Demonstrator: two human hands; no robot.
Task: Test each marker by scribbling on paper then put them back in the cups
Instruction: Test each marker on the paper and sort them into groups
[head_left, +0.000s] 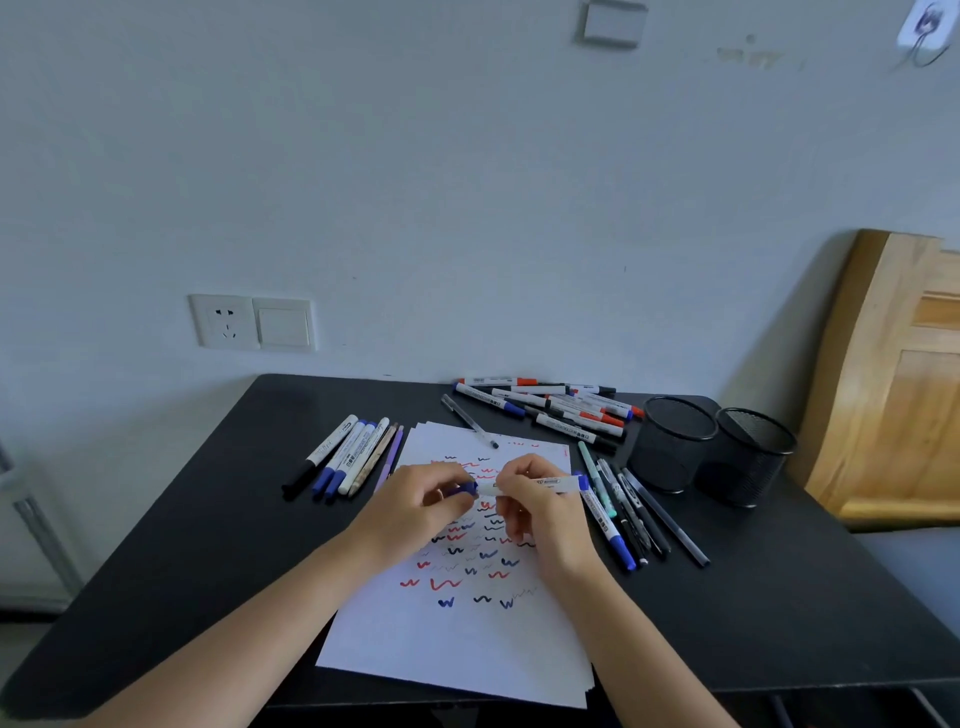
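Over the white paper (457, 644), covered with red, blue and black scribbles, I hold a white marker (558, 485) level. My right hand (540, 514) grips its barrel. My left hand (415, 504) pinches the blue cap (466, 488) at the marker's left end; whether the cap sits on the tip or is just off it I cannot tell. Two black mesh cups (672, 441) (748, 462) stand at the right with no marker showing above their rims.
Several markers lie in a row left of the paper (343, 457), a pile at the back by the wall (550, 405), more pens right of the paper (628, 509). One thin pen (470, 421) lies across the paper's top. A wooden panel (893, 384) stands at right.
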